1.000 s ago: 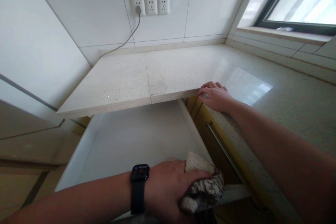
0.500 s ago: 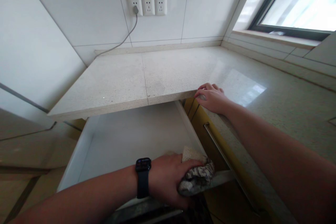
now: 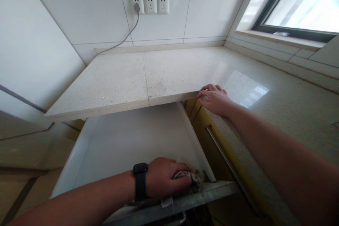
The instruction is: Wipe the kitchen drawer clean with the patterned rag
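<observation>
A patterned, crumpled cloth [image 3: 194,179] is bunched under my left hand [image 3: 166,176], whose fingers are closed around it. Hand and cloth are at the front right inner corner of an open white drawer [image 3: 132,137], by its front panel [image 3: 201,194]. A dark watch sits on my left wrist. Resting at the inner corner of the stone countertop [image 3: 174,74], my right hand [image 3: 214,99] curls its fingers over the edge. Something small and pale shows beneath its fingers, too indistinct to name.
A yellow cabinet door with a metal bar handle [image 3: 224,152] stands to the right of the drawer. On the tiled wall, a grey cable [image 3: 124,40] runs from a socket [image 3: 136,4] down behind the counter. A window [image 3: 304,3] is at the upper right.
My left hand has gone from above the drawer's front right corner down into it with the cloth, shifting slightly left. My right hand stays at the counter's edge.
</observation>
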`<action>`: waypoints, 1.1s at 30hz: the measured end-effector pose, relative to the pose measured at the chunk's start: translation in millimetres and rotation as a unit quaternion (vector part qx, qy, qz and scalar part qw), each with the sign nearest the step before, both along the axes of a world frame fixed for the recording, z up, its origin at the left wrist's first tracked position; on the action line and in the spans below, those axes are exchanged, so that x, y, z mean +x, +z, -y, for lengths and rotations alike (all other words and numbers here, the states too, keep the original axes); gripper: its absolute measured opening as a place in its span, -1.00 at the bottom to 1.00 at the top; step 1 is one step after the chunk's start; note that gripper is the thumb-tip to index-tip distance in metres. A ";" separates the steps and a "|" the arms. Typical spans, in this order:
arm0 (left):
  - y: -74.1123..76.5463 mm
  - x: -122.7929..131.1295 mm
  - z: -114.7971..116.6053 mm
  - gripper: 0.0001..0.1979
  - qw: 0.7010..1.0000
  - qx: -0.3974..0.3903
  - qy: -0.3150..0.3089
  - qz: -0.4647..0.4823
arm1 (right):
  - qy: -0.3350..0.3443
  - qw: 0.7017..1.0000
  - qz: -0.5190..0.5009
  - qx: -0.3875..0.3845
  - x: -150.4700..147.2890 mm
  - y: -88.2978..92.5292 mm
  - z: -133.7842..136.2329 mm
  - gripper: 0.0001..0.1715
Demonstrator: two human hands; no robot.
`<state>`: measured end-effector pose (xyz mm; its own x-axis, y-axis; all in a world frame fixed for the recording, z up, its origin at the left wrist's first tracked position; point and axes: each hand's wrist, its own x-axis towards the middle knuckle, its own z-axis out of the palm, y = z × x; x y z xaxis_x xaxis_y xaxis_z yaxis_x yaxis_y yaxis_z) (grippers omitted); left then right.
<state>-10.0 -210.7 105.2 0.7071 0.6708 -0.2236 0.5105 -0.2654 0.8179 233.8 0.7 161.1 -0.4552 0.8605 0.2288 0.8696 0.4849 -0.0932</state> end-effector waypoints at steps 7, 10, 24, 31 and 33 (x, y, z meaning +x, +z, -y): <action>1.7 9.7 5.1 -0.47 0.996 -0.010 0.022 0.090 | -0.003 1.000 0.002 0.004 -0.6 -0.4 0.4 -0.68; -11.3 8.1 1.2 -0.35 0.999 -0.026 0.002 -0.035 | -0.003 1.000 0.001 0.001 -0.7 0.7 1.4 -0.68; -3.0 41.7 2.2 -0.52 0.974 0.032 -0.016 0.225 | -0.008 1.000 0.007 -0.011 -2.5 3.0 1.4 -0.67; -28.8 38.0 -2.2 -0.54 0.994 -0.059 0.008 0.088 | -0.008 1.000 0.006 -0.013 -2.1 3.8 2.5 -0.67; -21.4 38.6 -2.3 -0.53 0.991 0.009 -0.008 0.133 | -0.006 1.000 0.005 -0.012 -1.7 3.2 2.1 -0.67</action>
<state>28.6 -208.4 83.8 0.7501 0.6612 -0.0156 0.2727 -0.2878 0.9181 232.0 -1.4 164.3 -0.4472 0.8709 0.2038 0.8763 0.4723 -0.0953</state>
